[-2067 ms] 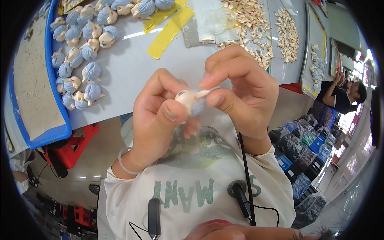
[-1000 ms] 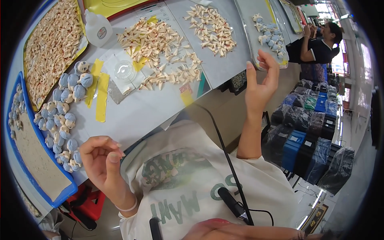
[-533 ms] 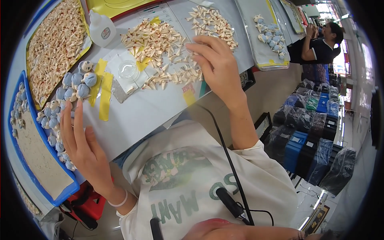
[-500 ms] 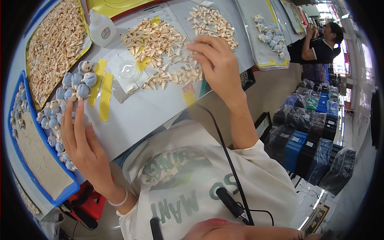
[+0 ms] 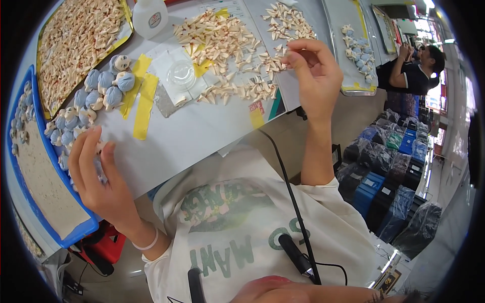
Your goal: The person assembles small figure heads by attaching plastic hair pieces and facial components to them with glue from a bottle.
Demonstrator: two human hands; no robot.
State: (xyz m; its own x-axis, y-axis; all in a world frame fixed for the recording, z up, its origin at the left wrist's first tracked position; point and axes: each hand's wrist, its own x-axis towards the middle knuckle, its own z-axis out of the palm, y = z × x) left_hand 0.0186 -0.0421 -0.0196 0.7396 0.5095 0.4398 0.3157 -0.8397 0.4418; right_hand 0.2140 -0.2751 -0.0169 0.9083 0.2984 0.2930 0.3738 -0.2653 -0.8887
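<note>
My left hand (image 5: 98,174) rests at the table's near edge beside a cluster of small blue and cream figurines (image 5: 96,91), its fingers reaching among the lowest ones; whether it grips one I cannot tell. My right hand (image 5: 313,76) hovers over a heap of small cream pointed pieces (image 5: 227,45), thumb and forefinger pinched together at the heap's right edge, seemingly on one piece.
A blue tray (image 5: 45,182) with a beige mat lies left. A yellow-rimmed tray (image 5: 76,40) holds many cream pieces. A white bottle (image 5: 151,17), a clear round dish (image 5: 181,74) and yellow tape strips (image 5: 144,103) sit mid-table. Another person (image 5: 414,70) stands at the far right by stacked blue crates (image 5: 384,166).
Both hands left the figurine they held together. The left hand dropped to the figurines by the blue tray; the right hand reached to the heap and now pinches at its right edge.
</note>
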